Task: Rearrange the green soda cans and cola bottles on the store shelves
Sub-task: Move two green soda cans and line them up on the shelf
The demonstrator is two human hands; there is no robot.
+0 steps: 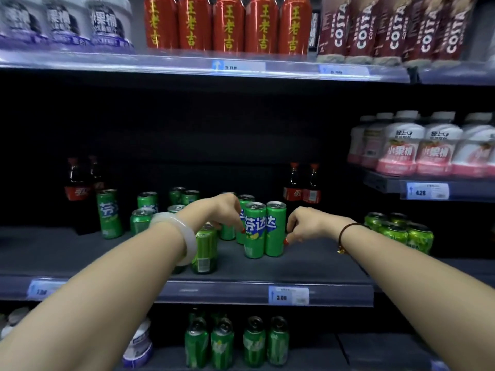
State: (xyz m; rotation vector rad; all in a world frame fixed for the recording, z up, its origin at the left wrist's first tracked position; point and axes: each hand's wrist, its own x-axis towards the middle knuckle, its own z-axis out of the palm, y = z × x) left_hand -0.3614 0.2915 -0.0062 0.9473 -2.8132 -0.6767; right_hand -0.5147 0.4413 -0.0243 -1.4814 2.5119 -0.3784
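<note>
**Two hands close on a pair of green Fanta cans on a shop shelf**

The left hand (227,208) has its fingers bent downward, with one red-nailed fingertip (243,231) against the left side of the left Fanta can (254,234). Its thumb is hidden, so a full grip cannot be confirmed. The right hand (304,223) curls its fingers and sets its thumb tip low on the right side of the right Fanta can (276,231), apparently pinching it. The two cans stand upright and touching between the hands, long axes vertical, each hand equally close to its own can. They are slim and bright green with silver tops, and white and blue lettering runs across both. They stand mid-depth on the dark middle shelf (308,263). More green cans (109,214) stand scattered to the left and behind. Cola bottles (293,188) with red labels stand at the back, just right of the pair, with others further left.
</note>
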